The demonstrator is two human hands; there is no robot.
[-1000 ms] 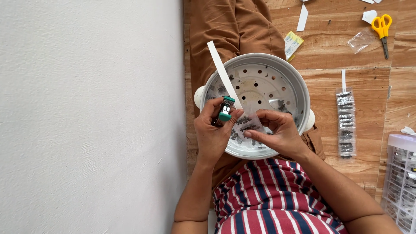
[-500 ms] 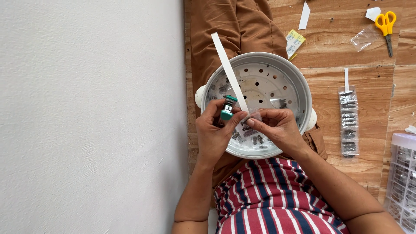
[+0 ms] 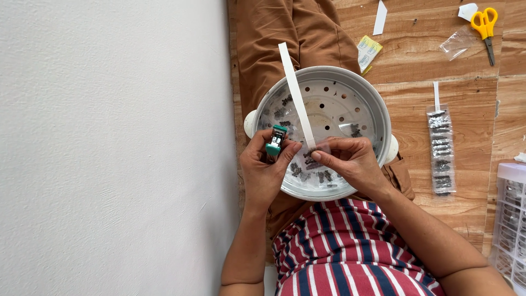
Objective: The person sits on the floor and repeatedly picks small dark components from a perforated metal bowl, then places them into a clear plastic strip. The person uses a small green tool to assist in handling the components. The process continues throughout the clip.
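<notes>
Over the white perforated bowl (image 3: 339, 104) on your lap, your left hand (image 3: 266, 170) clasps a small green stapler (image 3: 275, 141); your right hand (image 3: 350, 161) pinches a white strip (image 3: 296, 93) atop a small clear bag (image 3: 315, 163).

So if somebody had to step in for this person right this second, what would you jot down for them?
Left hand: grip on a small green stapler.
Right hand: pinching a small clear bag with dark bits, topped by a long white paper strip, over the white perforated bowl on the lap.
Done: a strip of filled bags lies on the wooden floor; more small dark bundles sit in the bowl.
Left: stapler not yet on the bag.
</notes>
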